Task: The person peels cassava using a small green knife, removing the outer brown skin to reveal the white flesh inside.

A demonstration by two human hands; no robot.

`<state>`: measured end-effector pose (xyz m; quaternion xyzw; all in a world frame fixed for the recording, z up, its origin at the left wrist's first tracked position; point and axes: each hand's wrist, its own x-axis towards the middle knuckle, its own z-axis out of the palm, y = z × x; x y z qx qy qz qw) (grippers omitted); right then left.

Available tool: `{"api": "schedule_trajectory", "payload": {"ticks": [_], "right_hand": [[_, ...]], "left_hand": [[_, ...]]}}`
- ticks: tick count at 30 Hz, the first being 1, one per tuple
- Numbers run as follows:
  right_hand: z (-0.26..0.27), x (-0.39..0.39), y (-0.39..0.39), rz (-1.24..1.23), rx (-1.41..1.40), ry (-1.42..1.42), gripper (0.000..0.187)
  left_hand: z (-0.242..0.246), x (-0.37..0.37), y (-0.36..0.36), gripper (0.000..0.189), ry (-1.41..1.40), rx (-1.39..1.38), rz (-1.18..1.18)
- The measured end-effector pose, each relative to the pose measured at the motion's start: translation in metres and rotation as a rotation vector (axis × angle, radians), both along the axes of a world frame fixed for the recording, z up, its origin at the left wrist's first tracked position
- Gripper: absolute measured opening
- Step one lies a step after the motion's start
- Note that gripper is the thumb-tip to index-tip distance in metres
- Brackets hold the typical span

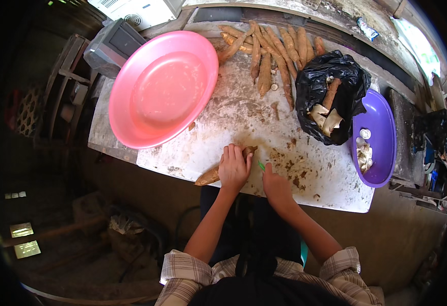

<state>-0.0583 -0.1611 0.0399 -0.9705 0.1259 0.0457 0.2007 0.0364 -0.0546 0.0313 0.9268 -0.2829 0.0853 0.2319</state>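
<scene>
My left hand (234, 168) grips a brown cassava root (209, 176) and presses it down at the front edge of the white-topped table (231, 126). The root's thin end points away from me, past my thumb. Just to the right, my right hand (277, 187) is closed around a small tool with a green part (261, 165), likely a knife. Most of that tool is hidden by my fingers, and its blade cannot be made out. Brown peel crumbs (296, 179) lie scattered on the tabletop right of my hands.
A pink basin (204, 118) with liquid stands at the left. Several cassava roots (265, 74) lie at the back. On the right, a black plastic bag (307, 118) holds peelings, beside a purple basin (380, 153) with pale slices (365, 157). A grey box-like appliance (110, 48) sits behind the pink basin.
</scene>
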Motion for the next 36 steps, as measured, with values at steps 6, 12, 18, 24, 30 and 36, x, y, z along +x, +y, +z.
{"api": "schedule_trajectory", "payload": {"ticks": [6, 12, 18, 24, 30, 36], "right_hand": [[0.012, 0.009, 0.000, -0.003, 0.122, 0.084, 0.017], [0.015, 0.028, 0.000, -0.027, 0.179, 0.170, 0.021], [0.006, 0.031, 0.000, -0.076, 0.252, 0.169, 0.023], [0.020, 0.021, -0.004, -0.087, 0.446, 0.148, 0.027], [0.019, -0.002, -0.005, 0.039, 0.460, -0.136, 0.038], [0.025, -0.003, -0.001, 0.013, 0.438, -0.033, 0.040]], "left_hand": [[-0.004, 0.001, 0.002, 0.024, 0.002, 0.014, 0.012], [-0.002, 0.000, 0.000, 0.025, 0.010, 0.025, 0.028], [-0.001, -0.001, 0.003, 0.025, -0.005, 0.001, 0.004], [-0.003, 0.000, 0.005, 0.025, -0.046, 0.029, 0.012], [-0.005, 0.003, 0.006, 0.026, -0.038, 0.040, -0.001], [-0.005, 0.003, 0.006, 0.027, -0.027, 0.014, -0.007]]}}
